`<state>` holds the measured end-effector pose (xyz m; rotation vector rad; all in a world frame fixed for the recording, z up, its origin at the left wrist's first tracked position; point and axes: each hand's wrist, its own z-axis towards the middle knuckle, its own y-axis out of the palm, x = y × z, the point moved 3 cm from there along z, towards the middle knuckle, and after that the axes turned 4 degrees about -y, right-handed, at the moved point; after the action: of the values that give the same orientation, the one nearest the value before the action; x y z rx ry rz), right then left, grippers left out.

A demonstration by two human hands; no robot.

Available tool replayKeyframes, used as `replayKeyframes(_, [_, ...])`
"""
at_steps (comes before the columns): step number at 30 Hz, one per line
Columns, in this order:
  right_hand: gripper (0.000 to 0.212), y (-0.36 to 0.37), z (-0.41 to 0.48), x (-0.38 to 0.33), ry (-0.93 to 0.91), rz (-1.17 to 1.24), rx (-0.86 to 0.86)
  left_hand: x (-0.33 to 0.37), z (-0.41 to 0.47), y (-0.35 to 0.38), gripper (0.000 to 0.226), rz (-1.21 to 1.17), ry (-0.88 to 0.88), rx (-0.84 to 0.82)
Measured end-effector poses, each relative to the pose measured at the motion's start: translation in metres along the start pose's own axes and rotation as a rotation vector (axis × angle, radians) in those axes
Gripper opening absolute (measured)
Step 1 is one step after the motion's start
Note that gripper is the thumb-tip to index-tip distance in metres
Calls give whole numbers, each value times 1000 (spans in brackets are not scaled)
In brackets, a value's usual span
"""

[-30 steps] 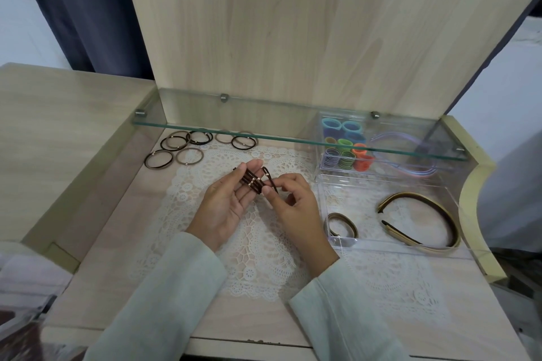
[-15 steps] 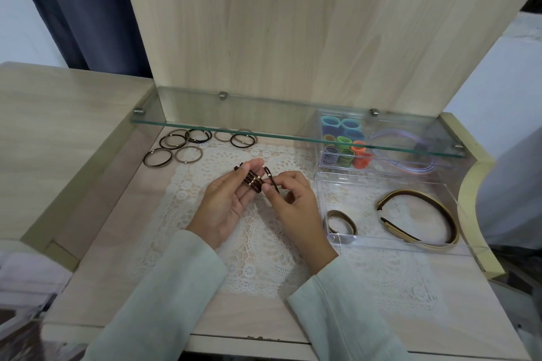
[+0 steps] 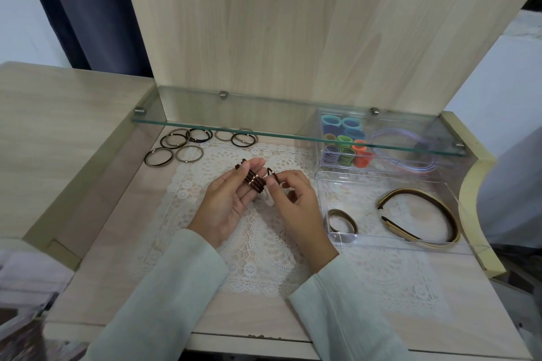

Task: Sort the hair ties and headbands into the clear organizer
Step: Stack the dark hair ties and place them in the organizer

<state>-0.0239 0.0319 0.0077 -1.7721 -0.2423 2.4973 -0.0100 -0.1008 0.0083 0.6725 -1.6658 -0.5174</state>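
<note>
My left hand (image 3: 225, 202) holds a small stack of dark brown hair ties (image 3: 254, 180) between thumb and fingers above the lace mat. My right hand (image 3: 293, 199) pinches one more dark brown tie (image 3: 271, 172) just right of that stack. Several loose brown, black and tan hair ties (image 3: 187, 143) lie at the back left under the glass shelf. The clear organizer (image 3: 337, 236) sits at the right. Its front compartment holds a tan and brown headband (image 3: 425, 208) and a small brown band (image 3: 341, 218). Its back part holds colourful hair ties (image 3: 346, 143) and lilac headbands (image 3: 410, 167).
A glass shelf (image 3: 223, 126) spans the desk just above the loose ties and the organizer's back part. A wooden back panel (image 3: 293, 23) rises behind it. A white lace mat (image 3: 258, 249) covers the desk's middle. A dark curtain (image 3: 82, 9) hangs at the far left.
Both hands stay in place over the mat. My right hand's single tie has shifted slightly beside the stack in my left hand.
</note>
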Motion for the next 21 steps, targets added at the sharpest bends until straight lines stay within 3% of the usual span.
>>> replayKeyframes(6, [14,-2,0,2,26,34,38,2,-1,2,35,29,-3,5])
replayKeyframes(12, [20,-3,1,1,37,43,55,1,-2,2,24,31,-7,21])
replayKeyframes(21, [31,-2,0,-2,-77,44,-16,0,-1,2,30,53,-44,12])
